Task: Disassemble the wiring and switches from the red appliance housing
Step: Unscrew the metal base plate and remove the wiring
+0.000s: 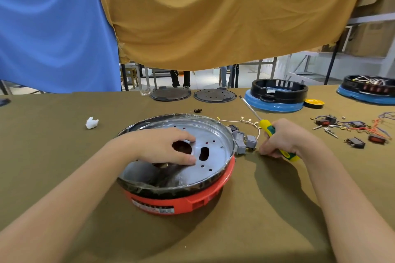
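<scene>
The red appliance housing (183,200) lies in front of me with a silver metal plate (215,156) on top, wrapped at the rim in clear film. My left hand (164,147) rests on the plate, fingers hooked at a hole in it. Grey switches (243,141) hang off the housing's right side, with white wires (239,121) trailing behind them. My right hand (284,140) grips a yellow-and-green screwdriver (269,130) beside the switches, its shaft pointing away and up-left.
Loose switches and coloured wires (352,130) lie at right. Behind stand two dark round plates (214,95), a black-and-blue housing (277,96), another at far right (369,89), a tape roll (313,103) and a white scrap (92,123). Blue and mustard cloths hang behind.
</scene>
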